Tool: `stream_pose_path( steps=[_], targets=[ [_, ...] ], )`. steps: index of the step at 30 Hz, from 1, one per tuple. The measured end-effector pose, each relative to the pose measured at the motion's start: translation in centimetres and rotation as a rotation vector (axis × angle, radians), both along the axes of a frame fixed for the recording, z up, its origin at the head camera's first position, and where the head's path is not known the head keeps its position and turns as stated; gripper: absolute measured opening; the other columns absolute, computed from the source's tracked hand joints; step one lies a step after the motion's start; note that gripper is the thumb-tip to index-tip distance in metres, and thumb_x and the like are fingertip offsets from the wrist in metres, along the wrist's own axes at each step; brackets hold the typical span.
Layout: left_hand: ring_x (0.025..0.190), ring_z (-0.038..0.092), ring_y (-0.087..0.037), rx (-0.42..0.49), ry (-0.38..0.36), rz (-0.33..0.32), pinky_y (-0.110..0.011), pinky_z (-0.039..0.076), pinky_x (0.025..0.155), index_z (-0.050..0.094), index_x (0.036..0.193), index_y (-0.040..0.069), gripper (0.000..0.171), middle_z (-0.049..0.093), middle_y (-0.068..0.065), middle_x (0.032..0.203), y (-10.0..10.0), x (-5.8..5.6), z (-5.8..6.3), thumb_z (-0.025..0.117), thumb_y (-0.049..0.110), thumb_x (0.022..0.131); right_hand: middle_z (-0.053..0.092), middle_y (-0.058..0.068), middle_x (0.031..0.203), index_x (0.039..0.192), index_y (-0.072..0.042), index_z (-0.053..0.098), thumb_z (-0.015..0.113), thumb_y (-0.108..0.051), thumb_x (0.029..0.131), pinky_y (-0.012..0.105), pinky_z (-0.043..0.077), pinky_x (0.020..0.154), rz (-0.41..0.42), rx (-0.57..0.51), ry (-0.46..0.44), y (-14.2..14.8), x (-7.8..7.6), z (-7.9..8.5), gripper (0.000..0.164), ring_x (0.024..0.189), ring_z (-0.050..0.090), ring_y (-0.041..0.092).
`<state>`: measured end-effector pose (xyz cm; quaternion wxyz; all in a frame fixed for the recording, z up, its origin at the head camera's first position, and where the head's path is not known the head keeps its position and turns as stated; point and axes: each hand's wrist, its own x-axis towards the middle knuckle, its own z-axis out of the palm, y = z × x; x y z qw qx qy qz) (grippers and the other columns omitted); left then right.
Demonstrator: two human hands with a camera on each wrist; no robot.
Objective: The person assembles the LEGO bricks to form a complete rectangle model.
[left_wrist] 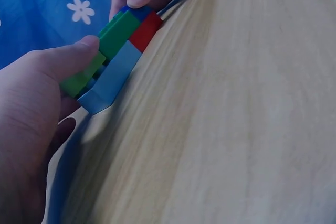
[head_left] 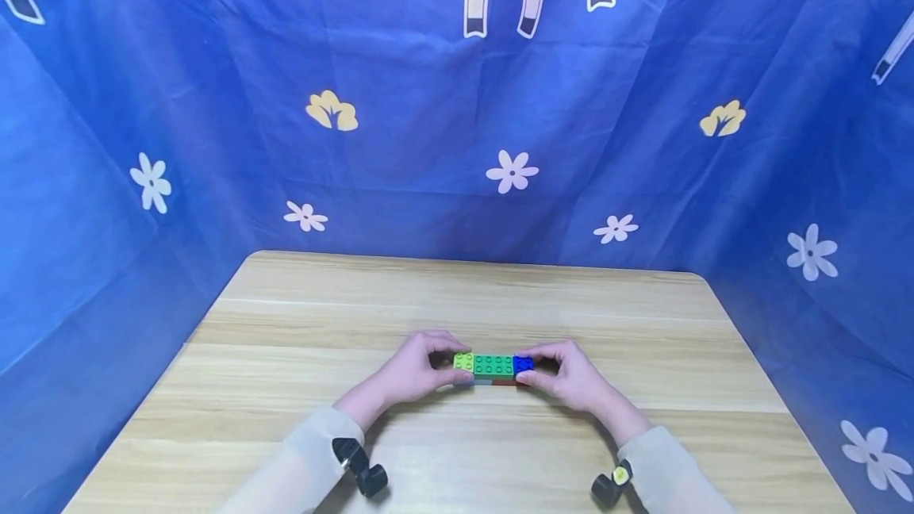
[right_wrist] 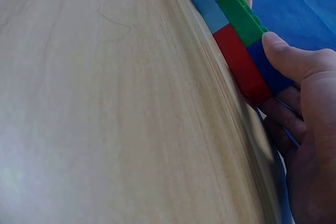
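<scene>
A short two-layer row of toy building bricks lies between the two hands at mid-table. Its top layer has a lime brick (head_left: 463, 361) at left, a longer green brick (head_left: 494, 366) in the middle and a dark blue brick (head_left: 524, 364) at right. Below are a light blue brick (left_wrist: 112, 80) and a red brick (right_wrist: 242, 65). My left hand (head_left: 416, 367) pinches the lime end between thumb and fingers. In the left wrist view, studs show in a gap between lime and light blue. With thumb and fingers, my right hand (head_left: 571, 377) grips the dark blue end.
The wooden table (head_left: 500, 450) has a rounded far edge. Behind it and at both sides hangs a blue cloth (head_left: 428, 205) printed with flowers and animal legs. Black wrist cameras sit on both light sleeves (head_left: 300, 458).
</scene>
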<state>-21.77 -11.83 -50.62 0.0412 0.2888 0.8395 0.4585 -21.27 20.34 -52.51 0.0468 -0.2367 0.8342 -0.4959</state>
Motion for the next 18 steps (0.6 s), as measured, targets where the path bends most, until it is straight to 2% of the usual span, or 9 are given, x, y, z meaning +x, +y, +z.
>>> stream_pose_path(
  steps=[8, 13, 18],
  targets=[
    [0.107, 0.068, -0.013, 0.031, 0.04, 0.016, -0.043, 0.051, 0.103, 0.078, 0.122, 0.007, 0.046, 0.074, 0.01, 0.113, 0.2, 0.31, -0.47, 0.091, 0.033, 0.086, 0.078, -0.008, 0.109, 0.12, -0.014, 0.081, 0.088, -0.03, 0.09, 0.037, 0.051, 0.103, 0.002, -0.012, 0.0, -0.06, 0.12, 0.16, 0.034, 0.108, 0.07, 0.016],
    [0.105, 0.068, -0.013, 0.045, 0.065, 0.024, -0.042, 0.052, 0.101, 0.08, 0.119, 0.008, 0.043, 0.074, 0.01, 0.111, 0.35, 0.4, -0.66, 0.091, 0.033, 0.086, 0.078, -0.008, 0.108, 0.12, -0.015, 0.081, 0.088, -0.029, 0.09, 0.036, 0.051, 0.103, 0.002, -0.019, -0.006, -0.06, 0.07, 0.08, 0.034, 0.107, 0.07, 0.016],
    [0.102, 0.068, -0.01, 0.045, 0.038, 0.042, -0.039, 0.052, 0.099, 0.081, 0.118, 0.01, 0.042, 0.074, 0.014, 0.107, 0.45, 0.45, -0.44, 0.093, 0.031, 0.083, 0.078, -0.007, 0.108, 0.12, -0.013, 0.081, 0.088, -0.028, 0.091, 0.037, 0.053, 0.101, 0.005, -0.031, 0.003, -0.1, 0.02, -0.17, 0.034, 0.106, 0.07, 0.016]
  ],
)
